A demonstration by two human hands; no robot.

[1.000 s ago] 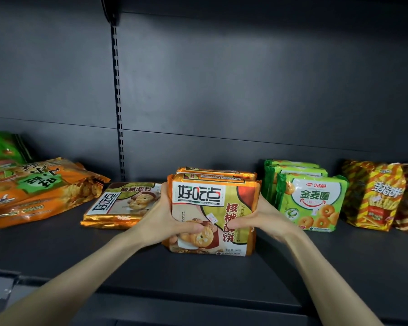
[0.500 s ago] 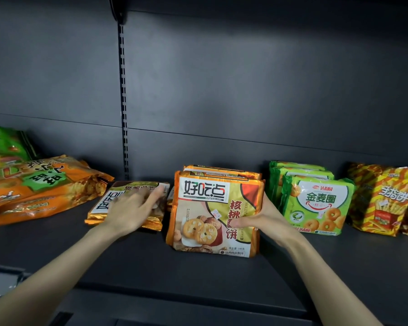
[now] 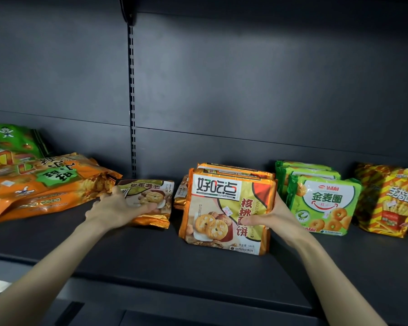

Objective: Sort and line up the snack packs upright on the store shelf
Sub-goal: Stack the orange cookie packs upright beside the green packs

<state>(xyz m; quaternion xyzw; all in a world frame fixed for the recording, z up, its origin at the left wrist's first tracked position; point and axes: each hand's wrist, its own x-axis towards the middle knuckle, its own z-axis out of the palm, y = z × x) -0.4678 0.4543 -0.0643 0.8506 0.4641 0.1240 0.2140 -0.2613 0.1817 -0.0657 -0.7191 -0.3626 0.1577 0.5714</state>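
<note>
**Two hands working the walnut-cookie packs on the shelf**

The left hand [image 3: 114, 209] is lying over a flat orange cookie pack [image 3: 149, 203] on the dark shelf [image 3: 151, 257], thumb on the front face and fingers curled over its left end; its grip is closing on that pack, which is lying on its back with the print turned sideways. The right hand [image 3: 272, 216] is holding the right edge of the upright front cookie pack [image 3: 224, 212], thumb pressing the face and fingers wrapping behind, so that grip is clamping this pack. Further orange packs of the same kind are standing just behind it, touching. Another small orange pack [image 3: 181, 196] is showing in the gap between the flat pack and the upright row. To the right, a row of green ring-biscuit packs [image 3: 325, 203] is standing upright, near the right hand. Farther right, striped yellow stick-snack bags [image 3: 391, 203] are standing. At far left, large orange bags [image 3: 40, 184] are lying flat, with a green bag [image 3: 12, 142] behind them.
</note>
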